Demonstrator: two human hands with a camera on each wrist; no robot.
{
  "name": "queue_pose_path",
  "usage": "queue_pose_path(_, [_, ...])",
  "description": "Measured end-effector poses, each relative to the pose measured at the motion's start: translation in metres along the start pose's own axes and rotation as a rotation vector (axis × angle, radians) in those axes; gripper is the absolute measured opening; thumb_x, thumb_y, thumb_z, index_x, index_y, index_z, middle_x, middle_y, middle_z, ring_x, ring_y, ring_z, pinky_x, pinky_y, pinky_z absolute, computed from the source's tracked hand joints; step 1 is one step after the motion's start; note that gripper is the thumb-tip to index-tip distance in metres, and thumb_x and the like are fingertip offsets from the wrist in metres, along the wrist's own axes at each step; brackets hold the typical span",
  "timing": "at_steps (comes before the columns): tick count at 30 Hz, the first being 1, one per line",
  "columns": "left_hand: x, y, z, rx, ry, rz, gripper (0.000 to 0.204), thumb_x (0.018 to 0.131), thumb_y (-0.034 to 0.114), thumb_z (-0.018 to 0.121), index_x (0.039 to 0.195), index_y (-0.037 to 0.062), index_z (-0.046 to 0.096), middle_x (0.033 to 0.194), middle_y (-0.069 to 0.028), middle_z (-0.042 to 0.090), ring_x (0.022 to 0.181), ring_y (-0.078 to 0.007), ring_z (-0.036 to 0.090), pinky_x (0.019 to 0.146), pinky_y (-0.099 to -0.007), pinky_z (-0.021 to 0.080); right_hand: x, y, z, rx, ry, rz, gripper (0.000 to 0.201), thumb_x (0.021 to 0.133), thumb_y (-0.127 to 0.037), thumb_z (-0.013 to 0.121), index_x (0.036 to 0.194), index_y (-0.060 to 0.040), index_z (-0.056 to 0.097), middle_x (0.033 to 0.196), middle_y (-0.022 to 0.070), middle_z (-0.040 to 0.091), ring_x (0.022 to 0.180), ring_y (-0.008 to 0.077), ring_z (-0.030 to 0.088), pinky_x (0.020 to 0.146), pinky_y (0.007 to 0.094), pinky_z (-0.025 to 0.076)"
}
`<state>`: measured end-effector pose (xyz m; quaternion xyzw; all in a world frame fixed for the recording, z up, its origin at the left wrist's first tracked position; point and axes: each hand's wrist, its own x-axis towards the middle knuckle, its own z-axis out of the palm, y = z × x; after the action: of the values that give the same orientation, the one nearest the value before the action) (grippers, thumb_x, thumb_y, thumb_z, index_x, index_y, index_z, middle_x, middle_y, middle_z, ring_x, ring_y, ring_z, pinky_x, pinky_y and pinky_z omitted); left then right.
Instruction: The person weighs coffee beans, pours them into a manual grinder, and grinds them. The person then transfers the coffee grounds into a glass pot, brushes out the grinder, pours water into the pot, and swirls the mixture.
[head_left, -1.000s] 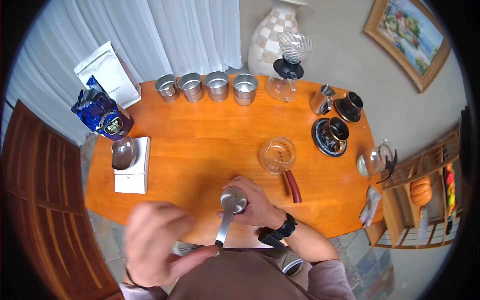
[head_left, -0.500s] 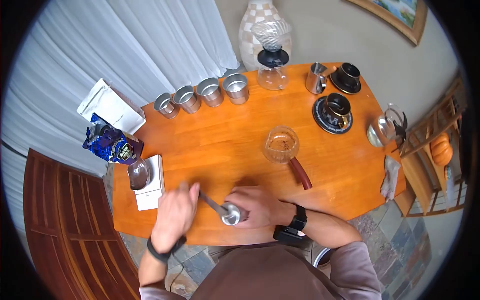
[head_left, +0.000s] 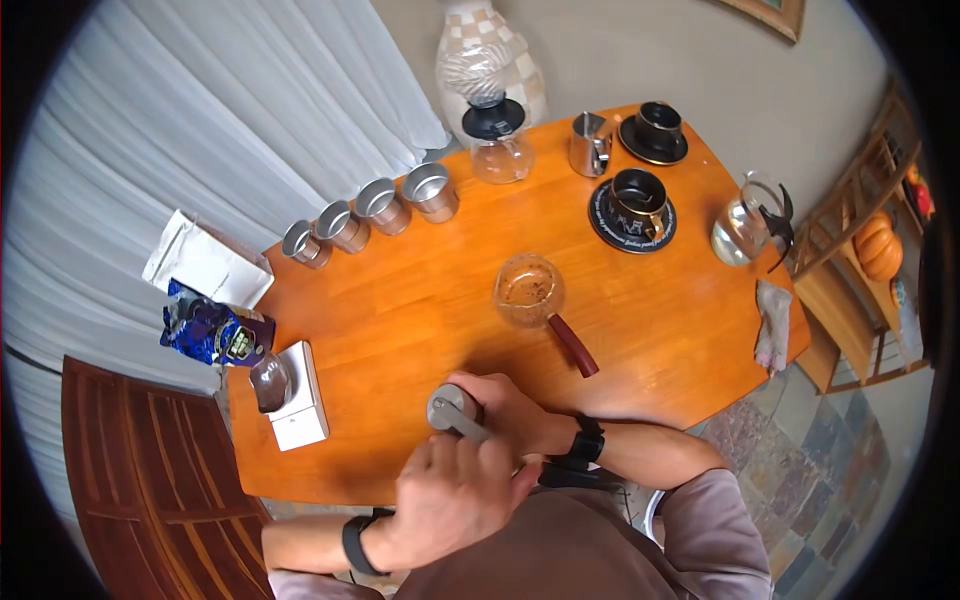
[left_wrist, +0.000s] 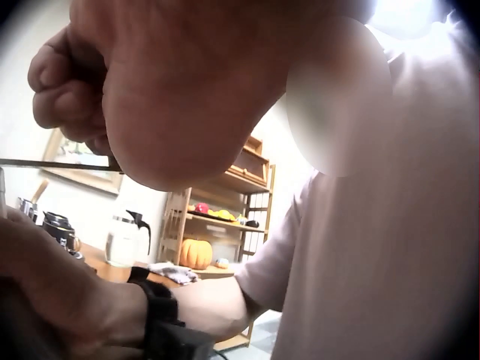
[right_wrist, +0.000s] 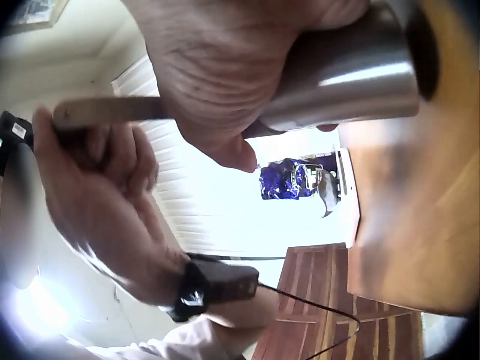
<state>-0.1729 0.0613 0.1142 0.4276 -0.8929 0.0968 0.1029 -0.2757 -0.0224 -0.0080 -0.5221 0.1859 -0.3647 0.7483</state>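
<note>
My right hand (head_left: 510,412) grips the steel body of a hand coffee grinder (head_left: 443,410), low over the table's near edge. Its cylinder (right_wrist: 352,75) fills the top of the right wrist view, the base close to the wooden top. The curled fingers of my left hand (head_left: 455,495) hold the end of the grinder's crank (right_wrist: 112,110), which points back toward my body. The knob is hidden inside that hand. Beyond the grinder lies a glass pot (head_left: 528,290) with brown specks and a dark red handle (head_left: 573,347).
Several steel cups (head_left: 382,207) line the back left. A blue bag (head_left: 215,330) and a glass vessel (head_left: 271,383) on a white scale (head_left: 300,425) stand left. A glass dripper set (head_left: 500,155), black cups on saucers (head_left: 637,200), a water jug (head_left: 745,230) and a cloth (head_left: 773,325) occupy back and right.
My left hand has swung the crank round from the near side to the left, then back near my body. The right hand keeps holding the grinder. The head view has shifted.
</note>
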Motion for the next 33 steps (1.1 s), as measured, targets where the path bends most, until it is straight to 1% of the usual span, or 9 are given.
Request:
queue_pose_path(8, [-0.076,-0.075,0.005,-0.082,-0.351,-0.637,0.038,0.102,0.027,0.054,0.078,-0.0012,0.058,0.064,-0.0228,0.059,0.061,-0.0431,0.059,0.053,-0.049,0.044,-0.004,-0.001,-0.005,-0.279,0.137,-0.18,0.03,0.077,-0.02,0.08,0.095,-0.0042,0.061,0.072,0.0088,0.064,0.062,0.0184,0.061,0.063,0.0359,0.049])
queue_pose_path(12, [-0.034,-0.111,0.037,-0.117,-0.224,-0.593,0.039,0.103,0.027,0.055,0.074,0.0001,0.059,0.061,-0.0234,0.059,0.055,-0.0469,0.057,0.052,-0.0522,0.047,-0.01,0.002,0.004,-0.652,-0.144,-0.493,0.027,0.071,-0.014,0.079,0.092,-0.0066,0.062,0.073,0.0096,0.059,0.063,0.0321,0.063,0.055,0.0399,0.05])
queue_pose_path(16, [0.034,-0.053,0.009,0.004,-0.137,-0.226,0.039,0.1,0.035,0.058,0.072,0.0082,0.057,0.056,-0.0095,0.056,0.047,-0.0309,0.058,0.046,-0.0443,0.044,-0.011,0.02,0.005,-0.683,-0.176,-0.568,0.023,0.077,-0.015,0.076,0.087,-0.0085,0.057,0.074,0.0106,0.061,0.062,0.0317,0.063,0.054,0.0407,0.047])
queue_pose_path(18, [0.035,-0.015,0.008,0.085,-0.106,-0.008,0.035,0.095,0.037,0.062,0.072,0.0114,0.055,0.059,-0.0051,0.056,0.049,-0.0246,0.058,0.048,-0.039,0.046,-0.011,0.022,0.015,0.579,0.005,-0.261,0.023,0.08,-0.017,0.078,0.09,-0.008,0.059,0.075,0.0088,0.062,0.065,0.023,0.064,0.058,0.0376,0.048])
queue_pose_path(19, [0.027,-0.005,0.003,0.085,-0.105,-0.016,0.035,0.095,0.037,0.062,0.072,0.0114,0.055,0.059,-0.0051,0.056,0.049,-0.0246,0.058,0.048,-0.039,0.046,-0.016,-0.005,0.012,0.308,0.195,-0.231,0.025,0.08,-0.019,0.081,0.093,-0.0066,0.063,0.079,0.0077,0.066,0.071,0.0159,0.063,0.064,0.034,0.049])
queue_pose_path(20, [0.016,0.004,-0.003,0.043,-0.145,-0.023,0.032,0.094,0.034,0.064,0.074,0.0105,0.055,0.06,-0.0064,0.056,0.049,-0.0255,0.057,0.047,-0.0401,0.044,-0.008,-0.007,0.003,0.312,0.193,-0.231,0.025,0.08,-0.019,0.081,0.093,-0.0066,0.063,0.079,0.0077,0.066,0.071,0.0159,0.063,0.064,0.034,0.049])
queue_pose_path(22, [-0.005,0.009,-0.007,0.007,-0.198,-0.019,0.03,0.093,0.032,0.065,0.075,0.0096,0.055,0.062,-0.0077,0.056,0.049,-0.0264,0.055,0.046,-0.0411,0.043,0.001,-0.002,-0.013,-0.414,0.14,-0.252,0.033,0.079,-0.019,0.084,0.1,-0.0052,0.063,0.084,0.0028,0.067,0.073,0.0097,0.064,0.068,0.0287,0.052])
queue_pose_path(26, [-0.054,-0.034,-0.017,-0.006,-0.384,-0.582,0.038,0.1,0.032,0.059,0.073,0.0043,0.055,0.057,-0.018,0.056,0.052,-0.0397,0.058,0.049,-0.0489,0.044,0.001,0.0,-0.019,-0.349,0.135,-0.322,0.03,0.078,-0.017,0.084,0.096,-0.0055,0.064,0.08,0.0021,0.066,0.071,0.0087,0.06,0.064,0.03,0.05])
queue_pose_path(33, [-0.042,-0.092,0.012,-0.082,-0.207,-0.624,0.044,0.105,0.029,0.051,0.072,-0.0001,0.057,0.056,-0.0239,0.058,0.055,-0.046,0.06,0.051,-0.0517,0.048,-0.008,0.004,0.007,-0.596,-0.262,-0.544,0.031,0.07,-0.015,0.081,0.095,-0.0066,0.065,0.076,0.0084,0.062,0.064,0.0279,0.063,0.056,0.0369,0.049])
